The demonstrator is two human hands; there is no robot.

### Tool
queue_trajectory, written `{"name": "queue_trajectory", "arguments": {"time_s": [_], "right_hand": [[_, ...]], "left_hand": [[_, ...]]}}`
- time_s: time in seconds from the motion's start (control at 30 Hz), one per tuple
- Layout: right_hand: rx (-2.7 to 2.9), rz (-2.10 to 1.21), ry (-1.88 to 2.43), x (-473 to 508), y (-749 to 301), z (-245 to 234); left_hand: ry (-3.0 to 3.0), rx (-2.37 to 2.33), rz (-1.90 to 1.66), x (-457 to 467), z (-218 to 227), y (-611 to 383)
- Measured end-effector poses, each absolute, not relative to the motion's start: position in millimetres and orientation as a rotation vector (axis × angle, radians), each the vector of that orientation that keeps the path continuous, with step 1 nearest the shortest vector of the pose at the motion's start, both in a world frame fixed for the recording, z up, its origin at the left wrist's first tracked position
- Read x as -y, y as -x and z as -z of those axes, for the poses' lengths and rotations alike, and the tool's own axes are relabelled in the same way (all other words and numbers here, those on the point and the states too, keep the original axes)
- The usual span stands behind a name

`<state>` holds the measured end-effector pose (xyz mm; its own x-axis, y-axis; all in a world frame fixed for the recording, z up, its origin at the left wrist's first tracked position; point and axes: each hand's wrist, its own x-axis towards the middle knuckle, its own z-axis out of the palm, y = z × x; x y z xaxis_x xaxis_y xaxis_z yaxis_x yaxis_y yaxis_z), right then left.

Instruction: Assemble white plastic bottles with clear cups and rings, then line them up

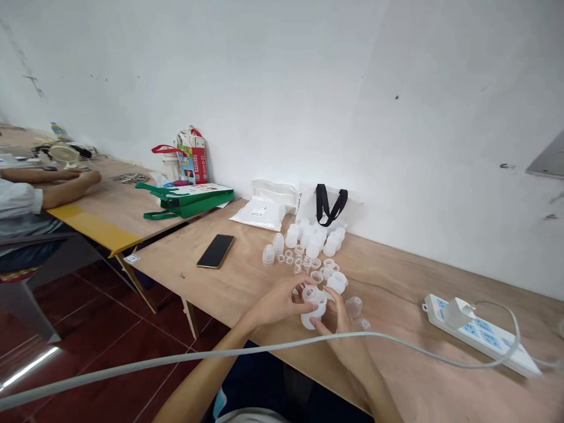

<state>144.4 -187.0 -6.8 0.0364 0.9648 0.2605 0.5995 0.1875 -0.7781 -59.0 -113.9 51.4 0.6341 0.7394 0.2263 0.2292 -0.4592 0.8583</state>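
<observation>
My left hand [285,301] has its thumb and fingers closed on a translucent ring with a teat [310,292], just over the mouth of a small white baby bottle [308,321]. My right hand [338,317] grips that bottle from the right side, thumb in front. Whether ring and bottle touch is hard to make out. Right behind my right hand stands another white bottle [336,282]. Loose rings [316,276] and small teats [298,265] lie beyond the hands. Clear domed caps [353,306] are to the right of my right hand.
More white bottles [314,239] cluster at the back, beside clear covers [268,255]. A phone [215,251], a white plastic package [264,208] and a power strip [478,335] lie on the table. A grey cable [211,354] crosses in front. Another person's arms [66,187] rest at the left table.
</observation>
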Motion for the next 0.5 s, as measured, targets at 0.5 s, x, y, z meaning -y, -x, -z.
{"name": "queue_trajectory", "arguments": {"time_s": [0.5], "right_hand": [[1.697, -0.624, 1.489, 184.9, -131.8, 18.0]], "left_hand": [[-2.195, -0.954, -0.764, 130.6, -54.1, 41.6]]}}
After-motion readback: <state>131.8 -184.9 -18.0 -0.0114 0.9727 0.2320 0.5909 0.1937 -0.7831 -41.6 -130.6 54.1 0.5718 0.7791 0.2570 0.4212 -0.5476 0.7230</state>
